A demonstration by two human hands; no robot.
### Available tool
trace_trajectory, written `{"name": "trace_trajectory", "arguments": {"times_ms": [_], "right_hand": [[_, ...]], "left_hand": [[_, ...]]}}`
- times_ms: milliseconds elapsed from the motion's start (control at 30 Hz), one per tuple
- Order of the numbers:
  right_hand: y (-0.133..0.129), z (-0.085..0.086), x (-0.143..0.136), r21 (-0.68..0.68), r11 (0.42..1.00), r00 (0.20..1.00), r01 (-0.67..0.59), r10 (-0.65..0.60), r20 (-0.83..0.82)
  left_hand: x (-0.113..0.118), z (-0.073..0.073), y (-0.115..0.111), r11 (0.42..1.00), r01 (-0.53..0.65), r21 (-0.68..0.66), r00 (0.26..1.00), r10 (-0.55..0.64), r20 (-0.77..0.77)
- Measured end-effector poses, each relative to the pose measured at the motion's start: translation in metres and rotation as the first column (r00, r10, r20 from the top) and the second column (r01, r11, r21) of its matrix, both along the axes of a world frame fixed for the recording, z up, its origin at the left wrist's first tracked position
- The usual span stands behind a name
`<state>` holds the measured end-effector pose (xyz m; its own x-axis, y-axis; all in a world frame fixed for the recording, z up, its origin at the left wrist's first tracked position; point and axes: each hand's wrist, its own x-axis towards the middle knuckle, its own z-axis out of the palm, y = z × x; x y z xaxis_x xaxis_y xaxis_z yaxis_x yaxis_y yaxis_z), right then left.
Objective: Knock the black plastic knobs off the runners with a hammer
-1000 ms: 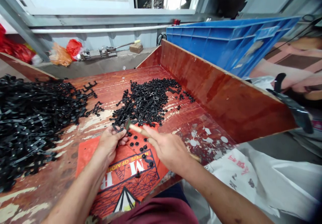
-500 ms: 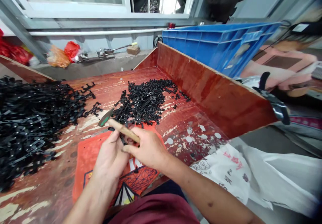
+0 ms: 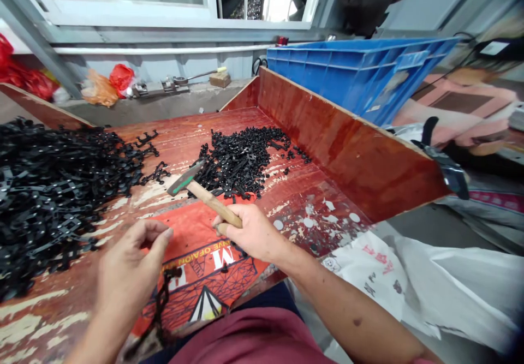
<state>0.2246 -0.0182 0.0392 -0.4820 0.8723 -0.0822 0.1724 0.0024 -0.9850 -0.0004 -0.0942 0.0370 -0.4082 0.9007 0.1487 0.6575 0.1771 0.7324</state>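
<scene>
Gripped a hammer [image 3: 204, 196] by its wooden handle [image 3: 223, 211] in the right hand [image 3: 252, 234], above a printed red cloth [image 3: 184, 222]. Pointed it lengthwise from that hand forward and leftward, with the metal head [image 3: 183, 180] overlapping, in view, the near left edge of a central heap of black parts [image 3: 239, 162]. Positioned the left hand [image 3: 130, 263] farther left and nearer the body, well apart from the hammer, with fingers curled toward the thumb; through blur, could not be told as gripping or released. Showed a smeared dark linked strip [image 3: 162, 298] just to its right, over the cloth. Set on a worn red table [image 3: 184, 125], with a larger pile of black linkages [image 3: 53, 200] at left and a blue crate [image 3: 319, 77] beyond at right.
</scene>
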Motion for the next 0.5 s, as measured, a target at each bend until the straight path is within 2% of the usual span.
{"name": "trace_trajectory", "arguments": {"times_ms": [100, 167, 233, 300, 367, 433, 500], "right_hand": [[-0.008, -0.004, -0.002, 0.026, 0.999, 0.994, -0.03, 0.027, 0.107], [-0.014, -0.008, -0.001, 0.062, 0.996, 0.981, -0.065, 0.052, 0.186], [-0.022, -0.011, -0.002, 0.08, 0.992, 0.968, -0.1, 0.078, 0.238], [-0.032, -0.012, -0.007, 0.093, 0.983, 0.956, -0.156, 0.127, 0.265], [-0.044, -0.012, -0.017, 0.145, 0.948, 0.933, -0.285, 0.24, 0.268], [-0.055, -0.009, -0.03, 0.255, 0.857, 0.882, -0.447, 0.375, 0.286], [-0.063, -0.005, -0.044, 0.356, 0.721, 0.796, -0.595, 0.471, 0.379]], "left_hand": [[-0.006, -0.023, 0.011, 0.999, 0.002, -0.045, 0.993, -0.008, -0.115], [-0.008, -0.038, 0.014, 0.999, -0.018, -0.026, 0.985, 0.013, -0.169], [-0.01, -0.048, 0.014, 0.999, -0.04, 0.016, 0.987, 0.042, -0.157], [-0.012, -0.054, 0.013, 0.992, -0.083, 0.095, 0.996, 0.086, -0.033], [-0.015, -0.055, 0.014, 0.967, -0.161, 0.199, 0.971, 0.118, 0.21], [-0.021, -0.052, 0.012, 0.905, -0.307, 0.296, 0.864, 0.134, 0.485], [-0.032, -0.044, 0.007, 0.829, -0.445, 0.338, 0.751, 0.14, 0.645]]}}
